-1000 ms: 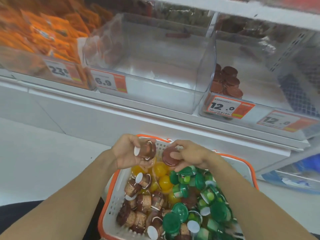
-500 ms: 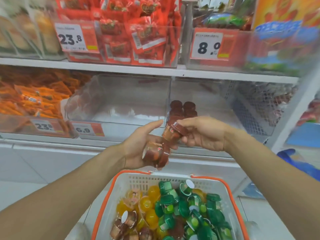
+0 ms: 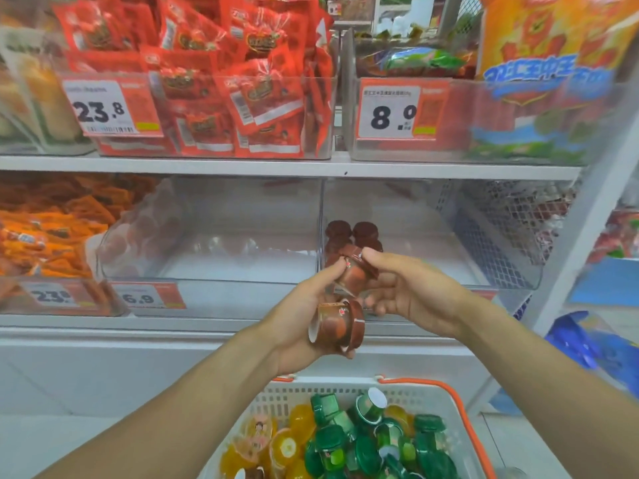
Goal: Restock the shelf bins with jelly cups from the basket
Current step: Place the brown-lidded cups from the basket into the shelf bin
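Note:
My left hand (image 3: 297,326) holds a brown jelly cup (image 3: 337,323) in its palm, lid to the right. My right hand (image 3: 415,292) pinches a second brown jelly cup (image 3: 354,273) just above it, and my left fingertips touch that cup too. Both hands hover in front of the clear shelf bins. The right clear bin (image 3: 432,236) has a few brown cups (image 3: 352,233) at its back left. The middle clear bin (image 3: 214,236) looks bare. Below, the white basket with an orange rim (image 3: 456,420) holds yellow cups (image 3: 287,444) and green cups (image 3: 373,440).
The bin at the left holds orange snack packs (image 3: 45,229). On the upper shelf sit red packets (image 3: 214,81) and a bin tagged 8.0 (image 3: 390,112). A white mesh side panel (image 3: 511,229) closes the shelf's right end. Blue bags (image 3: 587,340) lie at the right.
Both hands rose out of the basket, each with a brown cup, to the level of the clear bins. My view tilted upward, so the upper shelf shows and most of the basket dropped out.

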A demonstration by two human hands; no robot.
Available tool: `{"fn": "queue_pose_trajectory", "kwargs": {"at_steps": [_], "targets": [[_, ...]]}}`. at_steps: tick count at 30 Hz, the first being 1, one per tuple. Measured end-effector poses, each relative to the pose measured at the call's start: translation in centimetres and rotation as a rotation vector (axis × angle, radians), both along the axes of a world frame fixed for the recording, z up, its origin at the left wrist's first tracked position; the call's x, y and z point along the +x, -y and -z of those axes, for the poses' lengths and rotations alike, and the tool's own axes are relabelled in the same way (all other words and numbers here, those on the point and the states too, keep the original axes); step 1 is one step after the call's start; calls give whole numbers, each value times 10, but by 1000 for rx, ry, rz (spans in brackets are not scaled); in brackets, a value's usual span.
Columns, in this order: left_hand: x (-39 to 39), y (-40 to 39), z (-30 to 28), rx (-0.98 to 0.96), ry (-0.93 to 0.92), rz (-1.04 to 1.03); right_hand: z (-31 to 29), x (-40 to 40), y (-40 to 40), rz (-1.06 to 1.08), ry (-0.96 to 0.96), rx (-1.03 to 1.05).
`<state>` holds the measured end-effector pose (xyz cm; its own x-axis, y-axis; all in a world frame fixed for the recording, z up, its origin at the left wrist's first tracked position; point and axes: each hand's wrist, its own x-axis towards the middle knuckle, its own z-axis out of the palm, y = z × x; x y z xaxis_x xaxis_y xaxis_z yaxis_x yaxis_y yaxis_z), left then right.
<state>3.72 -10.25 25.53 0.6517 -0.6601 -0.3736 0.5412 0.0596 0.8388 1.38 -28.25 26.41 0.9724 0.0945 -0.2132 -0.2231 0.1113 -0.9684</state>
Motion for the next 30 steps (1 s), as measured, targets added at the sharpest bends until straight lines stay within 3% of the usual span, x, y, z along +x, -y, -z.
{"fn": "queue_pose_trajectory", "kwargs": {"at_steps": [7, 11, 16, 23, 30], "targets": [[9, -2, 6, 74, -45, -130, 4, 45, 11, 419, 108, -34], [20, -10, 19, 120, -25, -151, 7, 107, 30, 466, 65, -63], [30, -16, 22, 124, -13, -213, 19, 179, 27, 552, 14, -307], [41, -25, 22, 126, -11, -273, 42, 211, 28, 517, 95, -746], [40, -27, 18, 113, -6, -297, 37, 212, 26, 422, 99, -815]]}}
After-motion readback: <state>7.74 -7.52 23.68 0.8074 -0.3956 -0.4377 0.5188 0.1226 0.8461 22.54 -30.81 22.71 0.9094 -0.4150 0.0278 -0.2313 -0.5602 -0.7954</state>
